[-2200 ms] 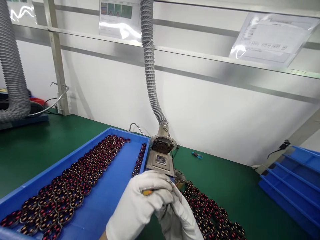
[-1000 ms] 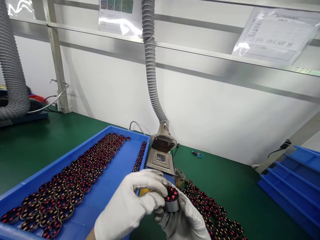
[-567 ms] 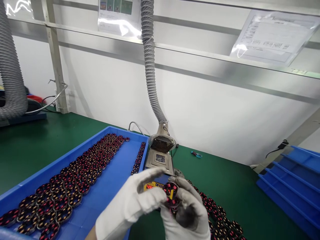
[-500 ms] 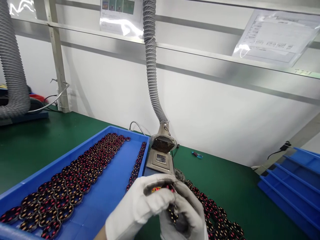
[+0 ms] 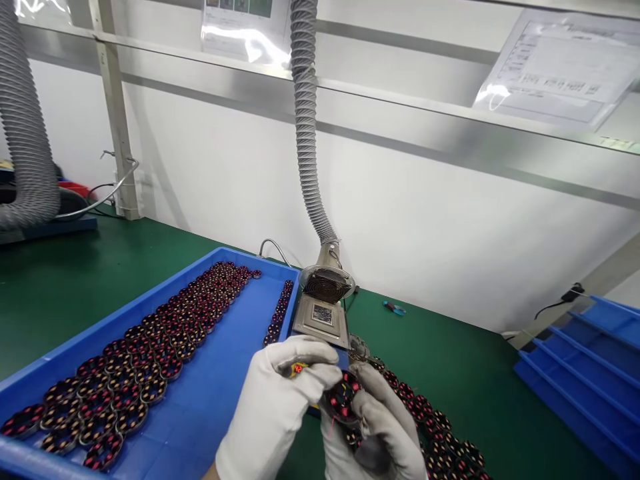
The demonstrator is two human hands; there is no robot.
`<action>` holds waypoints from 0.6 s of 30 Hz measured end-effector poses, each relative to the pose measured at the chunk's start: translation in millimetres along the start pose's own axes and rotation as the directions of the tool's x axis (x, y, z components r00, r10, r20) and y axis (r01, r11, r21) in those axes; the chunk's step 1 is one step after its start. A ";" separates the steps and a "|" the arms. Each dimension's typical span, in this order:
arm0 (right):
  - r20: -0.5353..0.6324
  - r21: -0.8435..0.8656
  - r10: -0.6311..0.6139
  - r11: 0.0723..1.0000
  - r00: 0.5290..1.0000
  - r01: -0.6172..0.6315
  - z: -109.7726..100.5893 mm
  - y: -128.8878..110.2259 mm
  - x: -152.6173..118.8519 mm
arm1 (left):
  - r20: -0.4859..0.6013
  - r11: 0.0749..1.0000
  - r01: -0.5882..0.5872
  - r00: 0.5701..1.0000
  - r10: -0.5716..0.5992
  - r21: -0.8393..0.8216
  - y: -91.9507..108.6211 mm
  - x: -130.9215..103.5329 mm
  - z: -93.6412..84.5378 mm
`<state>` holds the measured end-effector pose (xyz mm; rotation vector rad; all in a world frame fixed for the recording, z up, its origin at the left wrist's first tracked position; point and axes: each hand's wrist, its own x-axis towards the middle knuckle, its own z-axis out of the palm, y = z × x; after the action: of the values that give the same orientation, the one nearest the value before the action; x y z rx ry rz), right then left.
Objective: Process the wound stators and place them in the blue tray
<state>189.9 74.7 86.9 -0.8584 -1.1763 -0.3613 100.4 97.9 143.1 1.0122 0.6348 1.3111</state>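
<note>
Both my hands wear white gloves, smudged grey at the fingers. Between them is a wound motor stator [image 5: 343,398], a dark ring with red coils and fine loose wires. My left hand [image 5: 285,393] pinches its left edge between thumb and fingers. The fingers of my right hand [image 5: 383,420] curl around its right side. Part of another stator [image 5: 353,438] shows below, against the right palm. Just beyond my hands stands a solder pot [image 5: 321,319] with a square metal top; its red digital display [image 5: 298,369] peeks out behind the left fingers.
A blue tray [image 5: 215,387] at left holds many stators in rows. More stators [image 5: 440,433] lie on the green table at right. A fume hose [image 5: 307,133] hangs over the pot. Blue-handled cutters [image 5: 395,308] lie behind; stacked blue trays [image 5: 590,367] stand far right.
My hands have moved slightly apart and the stator has turned, so its red-coiled face now shows. The left fingers have shifted left and the right hand a little to the right.
</note>
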 end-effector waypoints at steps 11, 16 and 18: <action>0.050 0.029 -0.007 1.000 0.999 0.005 -1.1 1.4 -2.4 | -0.055 0.986 0.137 0.988 -0.142 -0.090 8.9 -4.2 -0.4; 0.080 -0.001 -0.049 0.999 0.996 0.049 -1.7 -0.4 -1.4 | -0.049 0.992 0.061 0.997 -0.067 -0.112 0.7 1.0 -0.7; 0.106 -0.006 -0.082 0.997 0.991 0.083 -2.5 -0.1 -0.5 | -0.106 0.992 -0.001 0.994 -0.012 -0.122 -1.5 3.1 -6.4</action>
<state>191.3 72.7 86.2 -0.8477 -1.3120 -0.3938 96.2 102.5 139.4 0.8442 0.6297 1.3891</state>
